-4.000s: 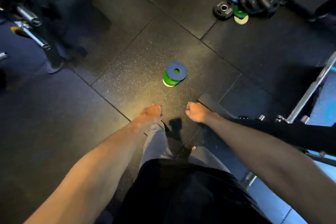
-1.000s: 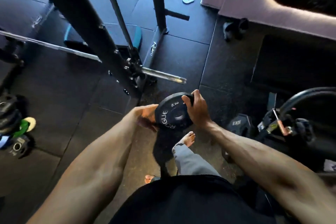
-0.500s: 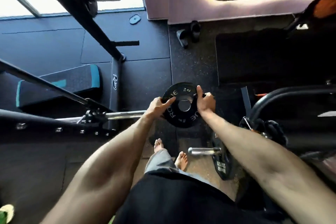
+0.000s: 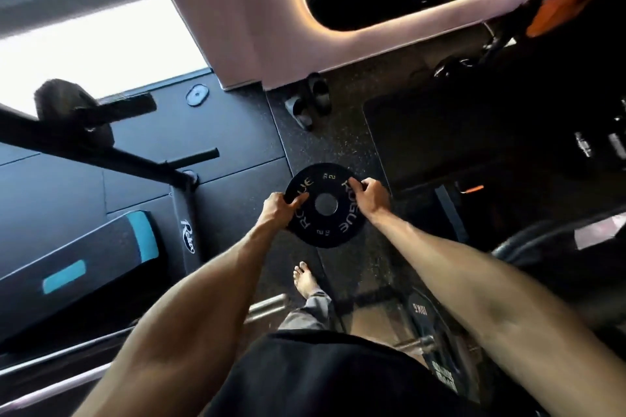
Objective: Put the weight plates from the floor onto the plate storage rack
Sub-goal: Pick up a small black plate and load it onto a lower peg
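Observation:
I hold a small black weight plate (image 4: 327, 213) with gold lettering flat in front of me, above the speckled floor. My left hand (image 4: 278, 207) grips its left rim and my right hand (image 4: 371, 196) grips its right rim. Its centre hole faces up. A black rack upright (image 4: 101, 152) with horizontal pegs slants across the left; one peg carries a dark plate (image 4: 72, 112). Low on the right, a larger black 10 kg plate (image 4: 437, 349) sits on a steel peg (image 4: 415, 345).
A black bench with teal patches (image 4: 84, 267) lies at the left. A steel bar (image 4: 267, 306) crosses below my arms. A pair of dark slippers (image 4: 310, 101) stands by the pink wall. A dark mat (image 4: 457, 132) and machines fill the right. My bare foot (image 4: 305, 281) is below the plate.
Four seconds ago both hands were empty over coloured plates on the floor. Since then I picked up the black plate, turned toward the rack area, and the plate has moved slightly forward and up.

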`<state>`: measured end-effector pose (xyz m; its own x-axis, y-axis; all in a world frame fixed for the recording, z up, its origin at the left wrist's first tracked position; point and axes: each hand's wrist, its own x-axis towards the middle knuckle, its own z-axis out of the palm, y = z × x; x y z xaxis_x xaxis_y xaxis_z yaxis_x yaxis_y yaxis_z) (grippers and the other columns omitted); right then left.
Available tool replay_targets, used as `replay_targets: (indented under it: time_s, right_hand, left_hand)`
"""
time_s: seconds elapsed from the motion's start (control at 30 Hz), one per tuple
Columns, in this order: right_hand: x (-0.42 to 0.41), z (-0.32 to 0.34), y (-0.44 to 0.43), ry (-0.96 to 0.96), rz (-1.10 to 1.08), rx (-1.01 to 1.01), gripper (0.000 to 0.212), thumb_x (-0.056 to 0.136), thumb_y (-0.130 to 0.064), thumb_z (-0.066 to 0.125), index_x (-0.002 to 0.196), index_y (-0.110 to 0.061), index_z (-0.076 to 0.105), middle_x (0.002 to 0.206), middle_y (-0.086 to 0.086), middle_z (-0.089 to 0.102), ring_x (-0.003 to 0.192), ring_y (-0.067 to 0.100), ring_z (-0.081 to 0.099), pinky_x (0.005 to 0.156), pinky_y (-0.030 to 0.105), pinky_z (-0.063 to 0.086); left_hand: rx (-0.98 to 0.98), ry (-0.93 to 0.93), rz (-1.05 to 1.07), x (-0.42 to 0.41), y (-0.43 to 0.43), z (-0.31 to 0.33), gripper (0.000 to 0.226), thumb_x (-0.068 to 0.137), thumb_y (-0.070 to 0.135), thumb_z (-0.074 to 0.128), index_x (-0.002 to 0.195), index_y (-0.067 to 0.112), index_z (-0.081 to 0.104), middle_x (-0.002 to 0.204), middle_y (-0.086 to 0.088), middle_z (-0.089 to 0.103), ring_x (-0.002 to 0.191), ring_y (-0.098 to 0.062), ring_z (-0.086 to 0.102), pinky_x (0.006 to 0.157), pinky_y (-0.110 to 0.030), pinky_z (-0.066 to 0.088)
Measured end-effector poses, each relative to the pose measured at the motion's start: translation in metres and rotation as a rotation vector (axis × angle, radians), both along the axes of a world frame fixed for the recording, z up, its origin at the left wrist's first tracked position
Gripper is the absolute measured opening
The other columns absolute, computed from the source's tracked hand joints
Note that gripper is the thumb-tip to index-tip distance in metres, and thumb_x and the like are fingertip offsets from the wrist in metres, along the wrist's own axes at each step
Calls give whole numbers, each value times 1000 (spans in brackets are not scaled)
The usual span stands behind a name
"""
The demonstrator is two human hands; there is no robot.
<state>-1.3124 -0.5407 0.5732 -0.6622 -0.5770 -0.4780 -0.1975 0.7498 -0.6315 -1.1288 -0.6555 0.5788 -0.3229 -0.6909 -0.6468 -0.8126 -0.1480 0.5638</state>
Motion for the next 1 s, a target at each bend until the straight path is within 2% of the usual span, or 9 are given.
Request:
replay_targets:
  time_s: [0.13, 0.27, 0.43, 0.53, 0.6, 0.67, 0.83, 0.93, 1.0]
  right_hand:
    - [-20, 10, -59, -7, 24, -26, 52, 99, -45, 52, 106, 5, 64, 110, 22, 69, 104, 38, 64, 72, 35, 41]
    - [-38, 20, -123, -56, 105, -69, 48, 93, -47, 62, 90, 1, 62, 95, 22, 70, 90, 36, 67, 60, 29, 32]
    - [-62, 17, -219, -71, 365, -52, 39, 80, -50, 76, 72, -15, 60, 77, 3, 66, 69, 19, 63, 54, 28, 38]
    - [-76, 11, -281, -86, 543, -39, 47, 76, -54, 77, 83, -10, 65, 81, 3, 69, 73, 20, 67, 57, 27, 41]
    - [-82, 13, -323, -88, 653, -36, 57, 74, -58, 76, 93, -8, 59, 84, 3, 66, 77, 22, 65, 61, 30, 42]
    - [-84, 20, -361, -87, 788, -34, 67, 69, -67, 73, 98, -9, 57, 92, 6, 67, 84, 27, 66, 65, 35, 47]
    - [-69, 45, -439, -76, 1110, -55, 63, 71, -64, 75, 100, -14, 49, 99, 8, 66, 90, 28, 65, 77, 44, 55]
    - [-47, 55, -471, -58, 1284, -63, 51, 76, -50, 80, 97, -13, 51, 88, 1, 61, 79, 19, 61, 64, 31, 50]
    - [-29, 53, -492, -43, 1368, -60, 56, 76, -48, 80, 106, -9, 53, 90, 0, 59, 80, 19, 58, 62, 27, 41]
  left_hand:
    - [-36, 8, -1, -20, -62, 6, 54, 87, 53, 64, 98, 0, 69, 87, -13, 68, 84, -29, 68, 71, -33, 53]
    - [-38, 32, 63, -27, -117, 13, 57, 80, 58, 70, 99, 5, 71, 90, -15, 74, 78, -29, 73, 71, -46, 61]
    - [-31, 20, 177, -28, -180, 17, 62, 63, 55, 84, 105, 11, 70, 92, -10, 74, 80, -25, 73, 65, -44, 62]
    - [-67, 26, 282, -31, -211, 17, 60, 66, 53, 84, 107, 12, 70, 96, -9, 74, 82, -24, 72, 64, -42, 62]
    - [-139, 29, 368, -36, -221, 29, 53, 73, 48, 81, 110, 11, 70, 101, -10, 73, 90, -25, 71, 74, -42, 61]
    - [-170, 29, 480, -41, -227, 42, 48, 77, 42, 79, 111, 9, 69, 105, -9, 72, 95, -22, 69, 81, -36, 58]
    - [-208, 39, 763, -38, -240, 51, 46, 78, 42, 79, 111, 12, 69, 103, -6, 72, 92, -19, 68, 73, -24, 49]
    - [-220, 45, 904, -30, -247, 57, 43, 79, 41, 78, 111, 15, 67, 95, 2, 68, 76, -7, 63, 58, -9, 42]
    - [-241, 41, 974, -23, -251, 59, 38, 79, 37, 79, 108, 16, 67, 88, 6, 65, 72, -4, 62, 49, -3, 38]
